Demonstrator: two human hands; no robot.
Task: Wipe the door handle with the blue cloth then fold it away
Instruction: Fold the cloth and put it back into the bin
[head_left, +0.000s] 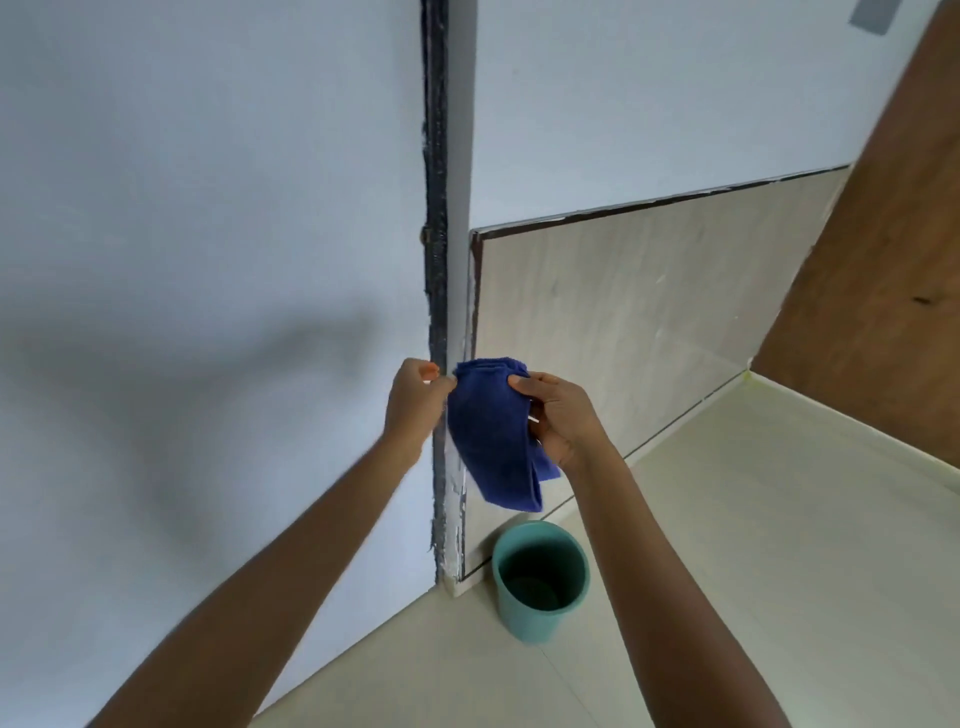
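Observation:
A dark blue cloth (491, 431) hangs folded over in front of a wall corner, held up by both hands. My left hand (413, 405) pinches its upper left corner between thumb and fingers. My right hand (558, 415) grips the upper right edge, thumb on top of the layers. The lower part of the cloth droops freely down to a rounded fold. No door handle is visible in this view.
A teal bucket (540, 582) stands on the pale tiled floor (727, 545) just below the cloth. A dark vertical strip (435, 208) runs down the white wall's corner. A brown wooden panel (883, 260) rises at the right.

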